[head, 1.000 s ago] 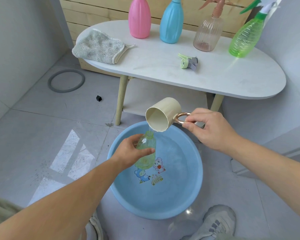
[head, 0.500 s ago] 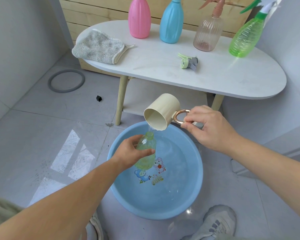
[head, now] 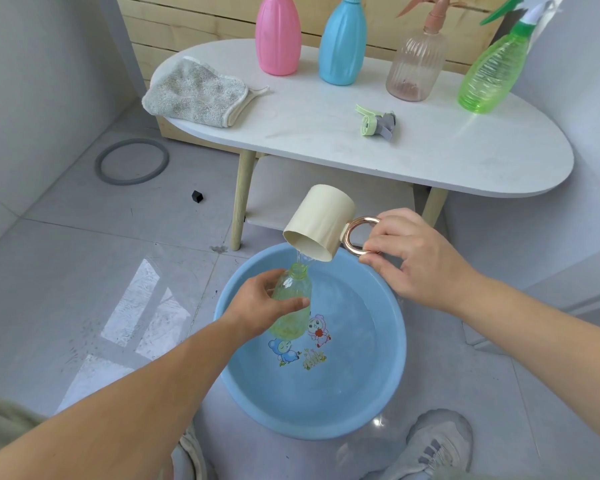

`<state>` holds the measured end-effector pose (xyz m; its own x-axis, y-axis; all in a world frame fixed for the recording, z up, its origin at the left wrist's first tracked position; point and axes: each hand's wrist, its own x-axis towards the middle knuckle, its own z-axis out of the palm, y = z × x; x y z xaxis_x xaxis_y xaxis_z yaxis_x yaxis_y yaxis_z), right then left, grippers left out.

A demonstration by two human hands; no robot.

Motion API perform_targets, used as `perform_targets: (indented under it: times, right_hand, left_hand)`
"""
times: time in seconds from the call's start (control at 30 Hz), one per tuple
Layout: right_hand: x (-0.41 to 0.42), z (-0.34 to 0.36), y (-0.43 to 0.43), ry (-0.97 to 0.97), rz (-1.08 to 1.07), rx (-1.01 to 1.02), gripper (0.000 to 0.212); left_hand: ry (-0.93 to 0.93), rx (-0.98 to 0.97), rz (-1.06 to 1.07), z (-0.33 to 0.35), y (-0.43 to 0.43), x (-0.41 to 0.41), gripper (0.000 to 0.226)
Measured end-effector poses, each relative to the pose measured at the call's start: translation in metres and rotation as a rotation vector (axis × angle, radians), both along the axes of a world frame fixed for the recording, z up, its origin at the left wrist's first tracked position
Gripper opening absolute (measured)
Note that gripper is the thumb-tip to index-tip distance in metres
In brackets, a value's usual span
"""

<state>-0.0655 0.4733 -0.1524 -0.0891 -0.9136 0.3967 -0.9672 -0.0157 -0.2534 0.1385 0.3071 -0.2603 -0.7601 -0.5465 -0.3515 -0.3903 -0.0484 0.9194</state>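
A grey shoe (head: pixel 437 441) stands on the tiled floor, just beside the near rim of the round blue plastic basin (head: pixel 390 372). The basin holds shallow water, and cartoon prints show on its bottom.

Over the basin's left half, the left hand (head: pixel 253 306) grasps a small translucent green bottle (head: pixel 293 289). Fingers and thumb wrap its body, and its neck points up and away.

The right hand (head: pixel 416 261) pinches the copper-coloured ring handle (head: pixel 352 237) of a smooth cream cup (head: pixel 321 221). The cup is tipped mouth-down above the basin's far rim. A thin stream of water (head: pixel 302 256) runs from its lip into the bottle's open neck.

Open floor lies to the left.

Beyond the cup runs the rounded near edge of the oval white table (head: pixel 447 157). On the table:
- a grey terry cloth (head: pixel 194 93)
- a detached spray head (head: pixel 374 121)
- along the far edge, a pink bottle (head: pixel 278 36), a blue bottle (head: pixel 342 43), a ribbed clear bottle (head: pixel 416 67) and a green spray bottle (head: pixel 489 74)
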Motion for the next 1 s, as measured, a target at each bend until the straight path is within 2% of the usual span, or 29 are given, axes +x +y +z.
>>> perform_targets:
  times: [0.2, 0.3, 0.37, 0.5, 0.57, 0.7, 0.83, 1.0]
  right_hand:
    - [0.000, -0.007, 0.000, 0.108, 0.050, -0.033, 0.018]
    - [0.001, -0.012, -0.002, 0.078, 0.042, -0.027, 0.020]
    - [0.003, -0.017, -0.004, -0.044, -0.045, 0.016, 0.022]
    - [0.005, -0.034, -0.011, -0.470, -0.359, 0.178, 0.017]
    - [0.000, -0.052, -0.011, -0.598, -0.444, 0.264, 0.020]
    - [-0.009, -0.095, -0.010, -0.606, -0.514, 0.394, 0.025]
    - [-0.008, -0.137, -0.011, -0.595, -0.502, 0.495, 0.023]
    - [-0.011, -0.171, -0.017, -0.500, -0.390, 0.579, 0.024]
  left_hand:
    - [-0.017, 0.001, 0.011, -0.002, 0.000, 0.000, 0.053]
    - [-0.019, -0.002, 0.010, -0.003, 0.000, -0.001, 0.054]
    - [-0.021, -0.007, 0.009, -0.005, -0.001, 0.000, 0.058]
    - [-0.027, -0.011, 0.001, -0.013, -0.003, 0.002, 0.060]
    - [-0.036, -0.003, -0.009, -0.017, -0.002, 0.003, 0.063]
    - [-0.054, 0.013, -0.018, -0.025, -0.002, 0.005, 0.061]
    - [-0.093, -0.011, -0.037, -0.034, -0.004, 0.006, 0.069]
    - [-0.121, -0.022, -0.040, -0.040, -0.003, 0.006, 0.051]
